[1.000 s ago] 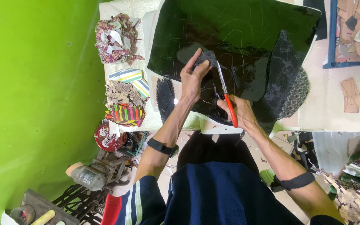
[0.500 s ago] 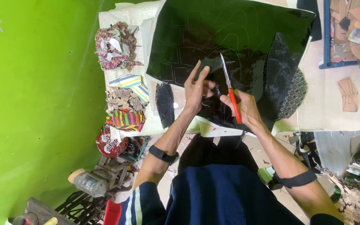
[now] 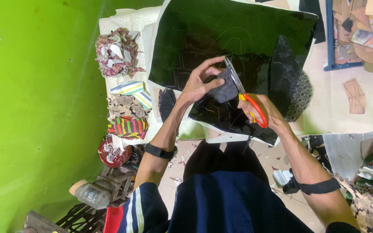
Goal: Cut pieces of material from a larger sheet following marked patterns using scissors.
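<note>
Two hands meet over one big sheet of glossy black material (image 3: 238,39) that covers most of the table (image 3: 350,116), and we judge the step to be trimming a small piece with scissors. The sheet bears faint scored outlines, so we should let those guide the blades. Our left hand (image 3: 197,84) pinches a small dark grey piece (image 3: 224,88) between thumb and fingers, lifted just above the sheet; holding it taut and turning it into the cut would keep the edge clean. Our right hand (image 3: 266,110) is closed through the orange handles of the scissors (image 3: 244,95), blades touching the piece's edge. We should keep the left fingertips clear of the blades and take short snips.
</note>
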